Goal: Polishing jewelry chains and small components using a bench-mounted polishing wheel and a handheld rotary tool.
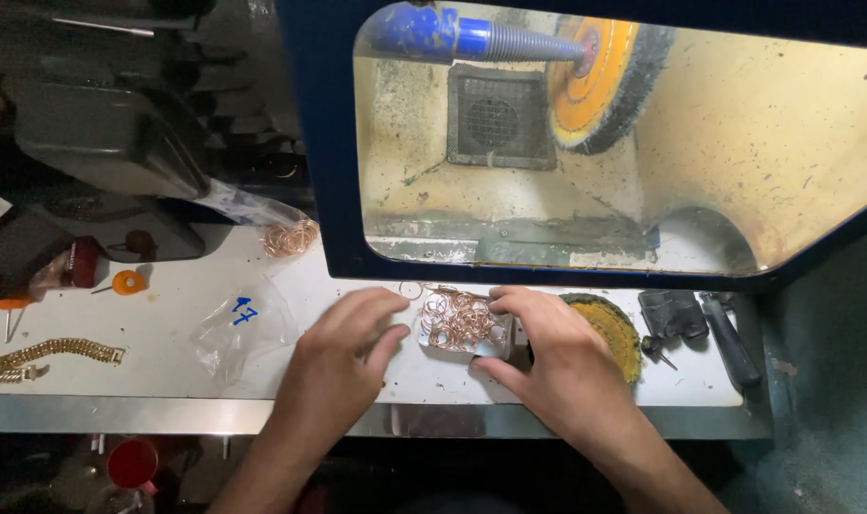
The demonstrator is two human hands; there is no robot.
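Clear plastic bag [238, 333], blue marking, on bench.
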